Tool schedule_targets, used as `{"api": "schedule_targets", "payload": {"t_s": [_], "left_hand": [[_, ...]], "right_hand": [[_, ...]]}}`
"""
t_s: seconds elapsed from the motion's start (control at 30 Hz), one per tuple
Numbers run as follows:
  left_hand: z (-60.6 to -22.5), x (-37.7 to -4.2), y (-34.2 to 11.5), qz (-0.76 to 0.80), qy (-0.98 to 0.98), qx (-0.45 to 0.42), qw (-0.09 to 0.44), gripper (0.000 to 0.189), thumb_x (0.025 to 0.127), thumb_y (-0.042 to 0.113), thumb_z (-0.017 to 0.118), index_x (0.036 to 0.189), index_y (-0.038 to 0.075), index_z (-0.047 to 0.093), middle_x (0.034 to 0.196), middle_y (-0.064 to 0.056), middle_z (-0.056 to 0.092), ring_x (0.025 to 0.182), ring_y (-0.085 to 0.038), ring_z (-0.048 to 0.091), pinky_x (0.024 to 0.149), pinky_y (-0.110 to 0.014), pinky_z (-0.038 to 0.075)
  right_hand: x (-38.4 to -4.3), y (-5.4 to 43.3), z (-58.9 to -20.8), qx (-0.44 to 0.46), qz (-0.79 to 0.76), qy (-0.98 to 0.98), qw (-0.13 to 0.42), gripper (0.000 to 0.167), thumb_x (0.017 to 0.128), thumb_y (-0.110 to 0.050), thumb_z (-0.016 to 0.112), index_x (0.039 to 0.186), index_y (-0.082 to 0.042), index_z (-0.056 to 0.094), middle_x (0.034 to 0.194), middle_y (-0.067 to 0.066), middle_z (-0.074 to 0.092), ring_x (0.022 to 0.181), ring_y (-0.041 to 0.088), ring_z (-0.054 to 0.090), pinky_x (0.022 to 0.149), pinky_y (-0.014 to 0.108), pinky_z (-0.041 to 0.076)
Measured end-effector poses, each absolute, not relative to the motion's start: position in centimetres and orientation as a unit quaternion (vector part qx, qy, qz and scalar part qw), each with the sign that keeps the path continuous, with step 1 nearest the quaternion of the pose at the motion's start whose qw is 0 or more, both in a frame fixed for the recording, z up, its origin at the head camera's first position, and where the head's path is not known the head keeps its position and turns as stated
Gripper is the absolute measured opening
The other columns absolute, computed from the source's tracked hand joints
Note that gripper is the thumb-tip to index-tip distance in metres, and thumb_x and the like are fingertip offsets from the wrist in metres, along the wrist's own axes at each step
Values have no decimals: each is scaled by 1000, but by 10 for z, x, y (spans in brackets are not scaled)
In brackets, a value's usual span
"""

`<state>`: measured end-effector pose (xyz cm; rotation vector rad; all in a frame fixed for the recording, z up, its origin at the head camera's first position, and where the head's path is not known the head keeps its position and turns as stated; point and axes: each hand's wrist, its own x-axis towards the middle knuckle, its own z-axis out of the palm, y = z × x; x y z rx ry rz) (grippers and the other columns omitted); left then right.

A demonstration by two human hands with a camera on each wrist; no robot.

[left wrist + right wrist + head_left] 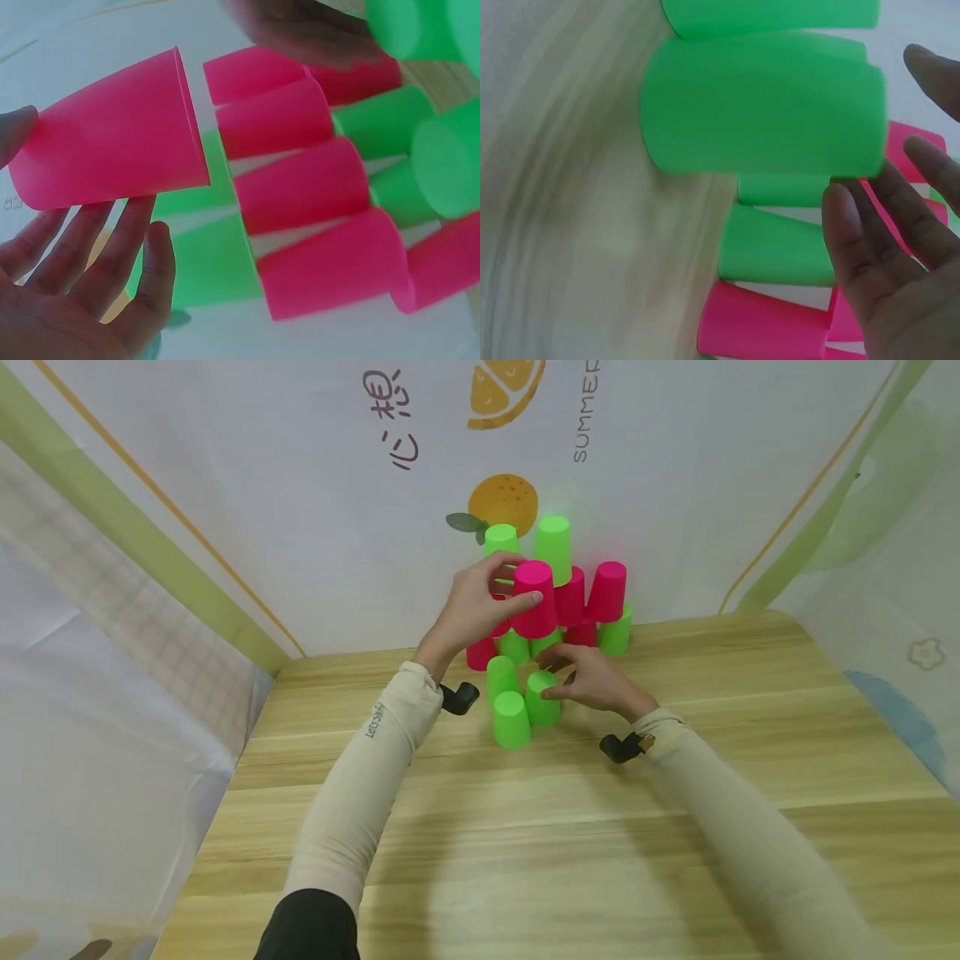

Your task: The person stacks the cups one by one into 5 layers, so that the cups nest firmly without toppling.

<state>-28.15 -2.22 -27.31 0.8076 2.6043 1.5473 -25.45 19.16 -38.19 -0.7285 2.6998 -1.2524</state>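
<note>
My left hand (471, 602) grips an upside-down pink cup (534, 606) between thumb and fingers; in the left wrist view this pink cup (112, 135) is apart from the stacked cups. Behind it rises a tiered stack, with pink cups (609, 592) in the middle tier and green cups (553, 545) on top. My right hand (600, 681) has its fingers spread beside a green cup (542, 708). In the right wrist view its fingertips are right at the narrow end of that green cup (765, 109). Two more green cups (512, 725) stand close by, also upside down.
The wooden table (525, 843) runs back to a white printed cloth (300, 510), right behind the stack. The stack's bottom row mixes pink and green cups (617, 633). A black wrist camera mount (459, 698) sits on the left sleeve, another (621, 748) on the right.
</note>
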Motion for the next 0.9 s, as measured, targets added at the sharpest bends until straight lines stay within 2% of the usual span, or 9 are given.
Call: {"api": "schedule_targets", "payload": {"t_s": [0.43, 0.67, 0.9], "left_hand": [[-262, -306, 38, 490, 838, 240, 3, 55, 89, 34, 76, 137, 20, 54, 131, -4, 63, 116, -18, 64, 94, -27, 58], [-264, -318, 53, 481, 848, 224, -17, 56, 89, 33, 76, 139, 19, 54, 132, -3, 63, 115, -16, 64, 93, -24, 58], [-264, -325, 68, 431, 874, 220, -41, 58, 90, 36, 74, 142, 18, 52, 133, -2, 64, 116, -14, 64, 92, -21, 57]], "right_hand": [[-253, 189, -402, -245, -397, 884, 26, 50, 83, -11, 80, 129, 1, 62, 126, 16, 67, 114, 34, 63, 87, 44, 61], [-248, 191, -405, -234, -407, 883, 28, 50, 82, -12, 81, 128, -3, 64, 124, 12, 68, 114, 30, 63, 88, 43, 61], [-244, 192, -405, -232, -411, 881, 36, 47, 83, -11, 79, 126, -3, 63, 123, 14, 67, 115, 30, 62, 88, 41, 61]]}}
